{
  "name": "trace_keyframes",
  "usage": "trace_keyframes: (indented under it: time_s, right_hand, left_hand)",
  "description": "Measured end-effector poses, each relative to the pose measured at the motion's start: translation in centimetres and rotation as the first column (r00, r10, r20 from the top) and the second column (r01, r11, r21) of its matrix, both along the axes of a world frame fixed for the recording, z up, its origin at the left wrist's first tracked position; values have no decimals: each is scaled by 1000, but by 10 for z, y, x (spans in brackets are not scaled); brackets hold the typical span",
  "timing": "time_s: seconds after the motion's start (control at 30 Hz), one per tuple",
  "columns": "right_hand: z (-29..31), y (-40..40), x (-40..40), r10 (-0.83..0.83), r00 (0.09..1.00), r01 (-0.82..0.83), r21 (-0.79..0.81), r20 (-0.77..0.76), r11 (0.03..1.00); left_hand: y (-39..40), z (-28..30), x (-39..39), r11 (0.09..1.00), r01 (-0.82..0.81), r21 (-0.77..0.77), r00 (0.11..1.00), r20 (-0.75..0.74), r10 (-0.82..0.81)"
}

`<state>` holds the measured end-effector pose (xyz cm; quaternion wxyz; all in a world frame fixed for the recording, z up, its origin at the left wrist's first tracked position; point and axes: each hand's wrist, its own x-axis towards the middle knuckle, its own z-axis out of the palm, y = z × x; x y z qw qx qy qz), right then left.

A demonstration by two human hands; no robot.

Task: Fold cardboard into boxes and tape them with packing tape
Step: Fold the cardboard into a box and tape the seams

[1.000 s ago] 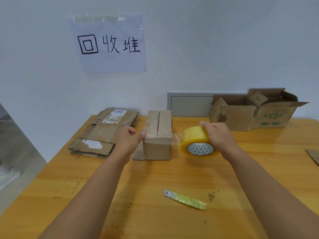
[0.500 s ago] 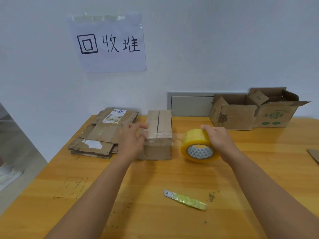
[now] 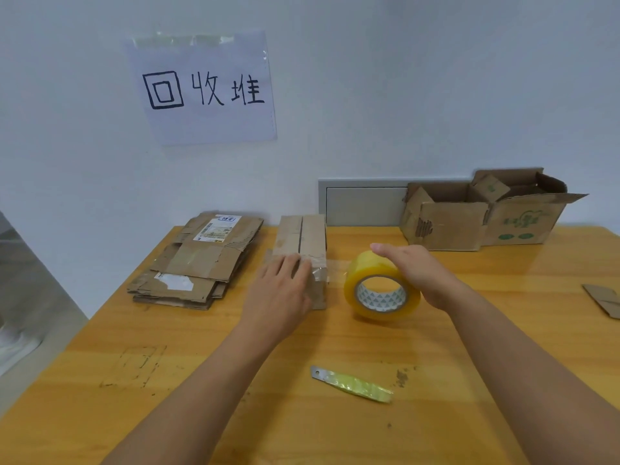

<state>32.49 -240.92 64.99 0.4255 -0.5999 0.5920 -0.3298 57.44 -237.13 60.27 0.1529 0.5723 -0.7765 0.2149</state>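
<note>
A small brown cardboard box (image 3: 312, 236) lies on the wooden table (image 3: 503, 317) with its top flaps closed and a seam down the middle. My left hand (image 3: 281, 286) rests flat on the box's near end, fingers straight, pressing clear tape onto it. A short strip of clear tape (image 3: 335, 263) runs from the box's right edge to a yellow packing tape roll (image 3: 369, 273). The roll stands on its edge just right of the box. My right hand (image 3: 416, 270) grips it from the top and right side.
A stack of flattened cardboard (image 3: 198, 263) lies left of the box. Two open boxes (image 3: 446, 226) (image 3: 523, 223) stand at the back right. A yellow-wrapped cutter blade (image 3: 352, 384) lies near me. A cardboard scrap (image 3: 604, 298) sits at the right edge.
My left hand moved from the box's left side onto its near top and flattened out. My right hand lowered the tape roll to the table, pulling the strip across the box.
</note>
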Motion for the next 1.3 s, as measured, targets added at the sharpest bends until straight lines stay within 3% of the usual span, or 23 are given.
trace_keyframes:
  time_s: [0.17, 0.27, 0.57, 0.87, 0.93, 1.03, 1.17, 1.23, 1.3]
  right_hand:
    - [3, 5, -17, 168, 971, -171, -2, -172, 985]
    - [3, 6, -24, 251, 949, -260, -24, -192, 965]
    - [-3, 4, -29, 169, 924, -253, -215, -344, 943]
    - [-26, -3, -55, 81, 725, -320, -231, -684, 919]
    - [-33, -2, -57, 29, 736, -293, -280, -676, 914]
    - [-48, 0, -62, -111, 864, -79, -349, -491, 934]
    - [-73, 14, -74, -157, 973, 122, -201, -168, 972]
    - [-74, 18, -82, -162, 972, 127, -201, -168, 971]
    - [-71, 16, -91, -286, 915, 181, -343, -284, 922]
  left_hand:
    - [-7, -2, -3, 1000, 6, -3, 1000, -4, -6]
    - [-7, 0, -8, 1000, -26, -13, 999, 18, 27]
    - [-1, 2, -8, 999, 41, 7, 999, -25, -41]
    - [-4, 3, -4, 999, 23, 39, 996, -88, -19]
    - [-2, 6, -8, 999, 33, 39, 993, -117, -28]
    - [0, 7, -13, 999, 19, 44, 997, -81, -15]
    - [-3, 3, -15, 1000, -6, 30, 997, -72, 8]
    - [-4, 2, -14, 998, -24, 51, 996, -83, 29]
    - [-5, 2, -14, 996, -52, 75, 993, -103, 60]
